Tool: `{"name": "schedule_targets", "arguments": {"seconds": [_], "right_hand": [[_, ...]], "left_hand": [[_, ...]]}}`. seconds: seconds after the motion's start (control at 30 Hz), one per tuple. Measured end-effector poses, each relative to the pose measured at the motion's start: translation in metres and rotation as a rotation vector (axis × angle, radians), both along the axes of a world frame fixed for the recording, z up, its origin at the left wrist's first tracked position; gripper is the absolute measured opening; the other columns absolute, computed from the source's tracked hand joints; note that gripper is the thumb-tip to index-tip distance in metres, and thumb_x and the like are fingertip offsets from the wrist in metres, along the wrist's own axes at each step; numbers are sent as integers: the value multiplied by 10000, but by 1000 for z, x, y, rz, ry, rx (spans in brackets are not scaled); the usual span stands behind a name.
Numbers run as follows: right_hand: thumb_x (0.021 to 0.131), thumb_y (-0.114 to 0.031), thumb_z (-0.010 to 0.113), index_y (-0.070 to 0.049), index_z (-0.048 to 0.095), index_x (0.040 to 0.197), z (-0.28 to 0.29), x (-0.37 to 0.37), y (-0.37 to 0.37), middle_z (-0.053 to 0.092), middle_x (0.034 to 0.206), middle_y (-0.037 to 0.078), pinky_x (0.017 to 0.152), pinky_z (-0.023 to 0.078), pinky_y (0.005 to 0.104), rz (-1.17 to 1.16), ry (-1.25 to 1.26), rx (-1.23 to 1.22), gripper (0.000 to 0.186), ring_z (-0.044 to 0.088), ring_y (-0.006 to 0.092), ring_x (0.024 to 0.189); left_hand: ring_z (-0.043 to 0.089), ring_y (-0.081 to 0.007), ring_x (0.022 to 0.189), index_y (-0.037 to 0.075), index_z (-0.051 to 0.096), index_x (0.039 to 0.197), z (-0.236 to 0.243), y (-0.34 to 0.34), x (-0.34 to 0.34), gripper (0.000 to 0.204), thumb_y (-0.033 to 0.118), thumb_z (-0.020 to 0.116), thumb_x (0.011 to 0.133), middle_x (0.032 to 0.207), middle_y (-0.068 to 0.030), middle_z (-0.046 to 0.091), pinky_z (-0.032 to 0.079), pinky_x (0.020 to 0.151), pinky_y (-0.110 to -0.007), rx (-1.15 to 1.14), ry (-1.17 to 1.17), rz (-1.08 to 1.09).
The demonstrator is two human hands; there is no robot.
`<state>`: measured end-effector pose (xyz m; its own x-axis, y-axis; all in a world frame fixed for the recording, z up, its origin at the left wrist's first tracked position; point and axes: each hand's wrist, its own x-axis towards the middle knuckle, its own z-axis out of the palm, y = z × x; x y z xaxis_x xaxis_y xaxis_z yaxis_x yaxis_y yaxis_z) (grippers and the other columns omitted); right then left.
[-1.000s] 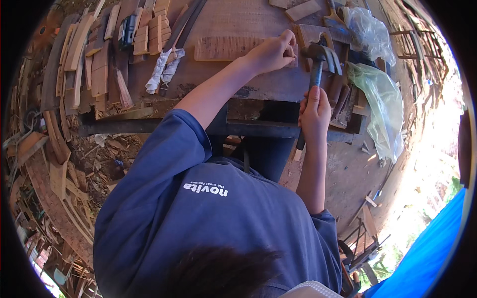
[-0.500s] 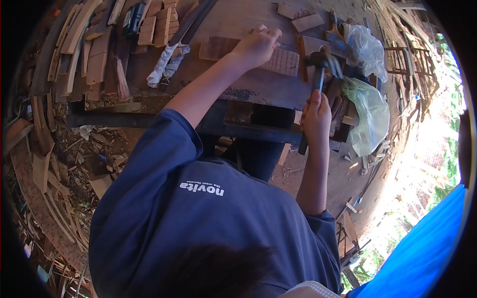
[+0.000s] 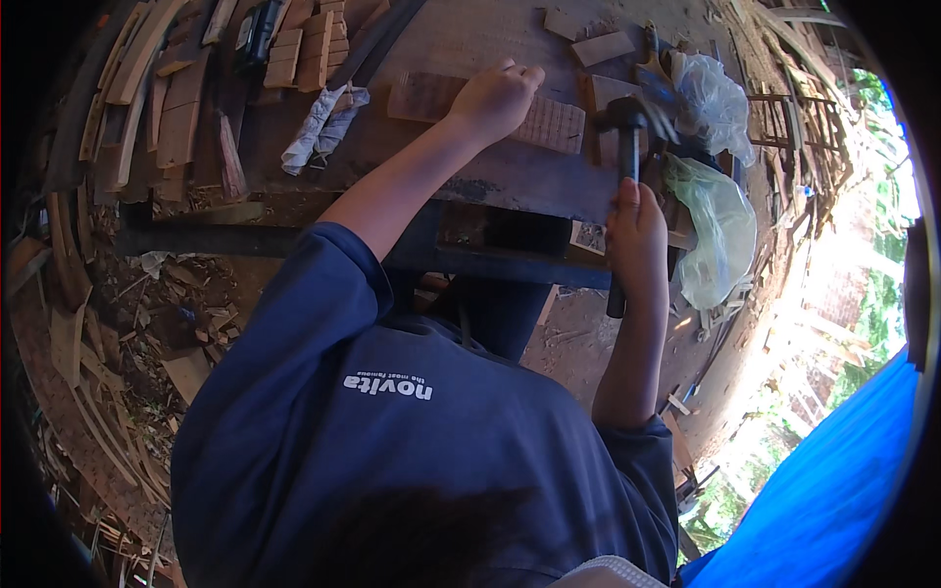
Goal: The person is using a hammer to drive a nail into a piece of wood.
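My left hand (image 3: 490, 103) is curled over a long wooden board (image 3: 549, 125) with rows of fine marks, lying on the worktable (image 3: 461, 167); whatever its pinched fingers hold is too small or hidden to make out. My right hand (image 3: 637, 230) grips the dark handle of a claw hammer (image 3: 619, 118), whose head is raised to the right of the board, over some wooden pieces. Two small loose blocks (image 3: 603, 47) lie behind.
Wood strips (image 3: 137, 59) and a dark tool (image 3: 257, 39) crowd the left. Cloth-wrapped items (image 3: 319, 132) lie beside the board. At right are a brush (image 3: 652, 73), plastic bags (image 3: 711, 230), scrap wood and a blue tarp (image 3: 814, 470). A dark metal bar (image 3: 196, 238) runs under the table's front edge.
My left hand has shifted left along the board, fingers still curled. My right hand and the hammer have moved slightly right, with the hammer's head a little lower.
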<state>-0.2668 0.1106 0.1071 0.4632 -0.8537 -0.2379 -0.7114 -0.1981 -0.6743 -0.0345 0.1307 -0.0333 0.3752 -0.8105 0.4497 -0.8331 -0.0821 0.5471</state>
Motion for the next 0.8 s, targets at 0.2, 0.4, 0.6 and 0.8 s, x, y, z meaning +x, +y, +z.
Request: {"name": "schedule_targets", "arguments": {"seconds": [0.2, 0.4, 0.6, 0.8], "right_hand": [[1037, -461, 409, -63, 500, 907, -11, -6, -5, 415, 582, -46, 369, 332, 223, 11, 22, 13, 428, 401, 46, 421], [1039, -408, 420, 13, 543, 905, 1, 4, 3, 528, 656, 107, 577, 425, 355, -75, 33, 28, 458, 549, 197, 605], [1041, -393, 435, -53, 508, 885, 13, 1, 19, 490, 603, 20, 431, 383, 267, -170, -34, 376, 381, 495, 100, 469], [1003, -261, 553, -92, 485, 893, -32, -62, 67, 470, 579, -20, 336, 318, 205, -373, -679, 487, 213, 429, 55, 383]], "left_hand": [[650, -313, 843, 83, 615, 940, 7, 0, -6, 99, 157, 549, 937, 810, -123, 661, 545, 730, -447, 4, 55, 33], [649, -327, 838, 88, 620, 950, 3, 0, -1, 105, 159, 543, 938, 775, -143, 654, 539, 712, -460, -1, 63, -7], [645, -341, 841, 81, 608, 955, 2, -2, 5, 91, 141, 543, 932, 785, -152, 654, 533, 710, -465, 24, 55, -32], [575, -297, 1055, 107, 633, 970, 20, -30, -10, 97, 141, 621, 880, 1003, -75, 655, 480, 897, -432, -29, -48, -72]]}}
